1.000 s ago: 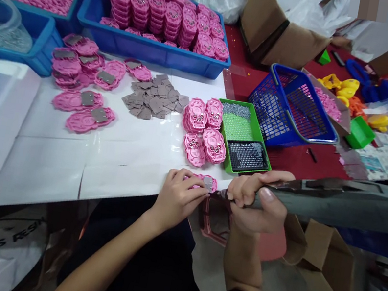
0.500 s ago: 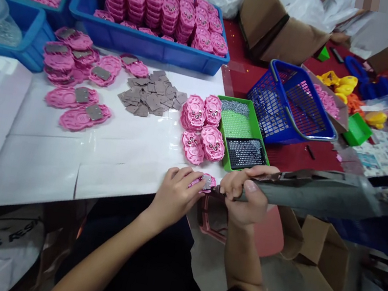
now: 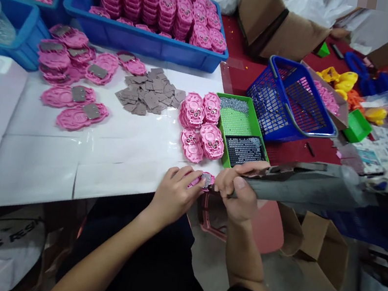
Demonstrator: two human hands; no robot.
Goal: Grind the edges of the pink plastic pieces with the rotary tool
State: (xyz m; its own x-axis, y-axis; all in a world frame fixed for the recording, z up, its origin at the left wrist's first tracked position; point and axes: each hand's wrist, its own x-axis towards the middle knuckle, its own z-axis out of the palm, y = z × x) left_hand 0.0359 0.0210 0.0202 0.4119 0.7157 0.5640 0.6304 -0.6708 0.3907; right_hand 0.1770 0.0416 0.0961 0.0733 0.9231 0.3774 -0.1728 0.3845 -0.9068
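Observation:
At the table's front edge my left hand (image 3: 178,191) grips a pink plastic part (image 3: 206,181) with a grey metal plate on it, the fingers partly covering it. My right hand (image 3: 240,190) is wrapped round a grey power screwdriver (image 3: 302,186), its dark tip at the plate's right side. Just behind sit stacked pink parts with shiny round metal pieces (image 3: 198,121). Next to them is a green tray (image 3: 228,163) with small screws and a black perforated plate (image 3: 244,150). A heap of grey metal plates (image 3: 150,92) lies mid-table, left of these stacks.
Pink parts with plates (image 3: 83,114) lie at the left. A long blue bin (image 3: 140,39) of stacked pink parts stands behind them. To the right are a blue basket (image 3: 290,102) and a cardboard box (image 3: 290,35). A pink stool (image 3: 265,229) stands below the edge.
The right hand and screwdriver have shifted slightly left, with the tip staying near the plate. The left hand keeps its hold. The whole view has shifted a little.

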